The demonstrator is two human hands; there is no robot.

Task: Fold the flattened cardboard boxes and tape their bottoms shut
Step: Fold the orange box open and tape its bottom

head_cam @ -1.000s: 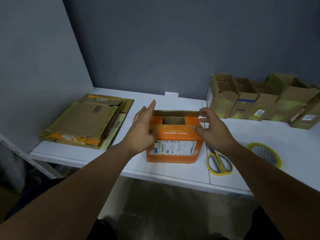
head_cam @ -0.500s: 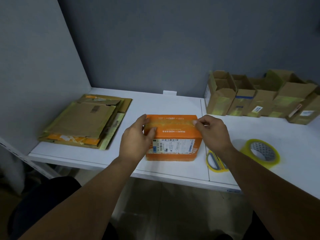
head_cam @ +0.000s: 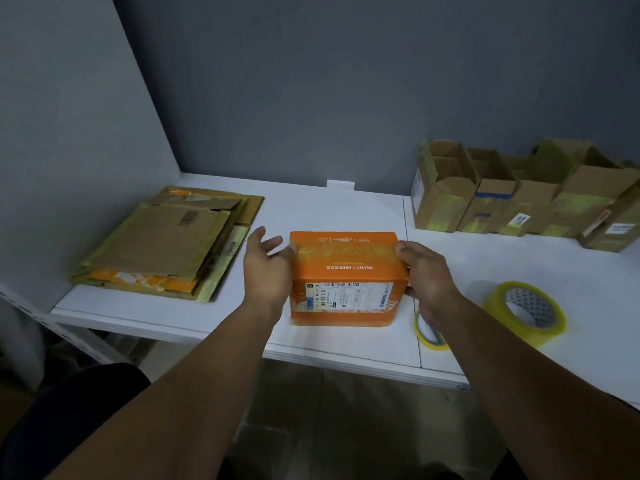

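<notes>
Several folded boxes (head_cam: 491, 199) done; splayed left hand (head_cam: 266, 271), clasping right hand (head_cam: 427, 275) hold shut the orange box (head_cam: 346, 268), seemingly untaped, flattened stack (head_cam: 166, 240) waiting

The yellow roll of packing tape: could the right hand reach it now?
Probably yes: the tape roll lies beside the right hand, nothing between, though that hand must first release the orange cardboard box.

A white table (head_cam: 346, 209) (seamed towards its right) meets a grey wall (head_cam: 311, 81).

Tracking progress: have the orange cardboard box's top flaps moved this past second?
Yes: the flaps folded down flat; the orange cardboard box stays beside the table seam.
</notes>
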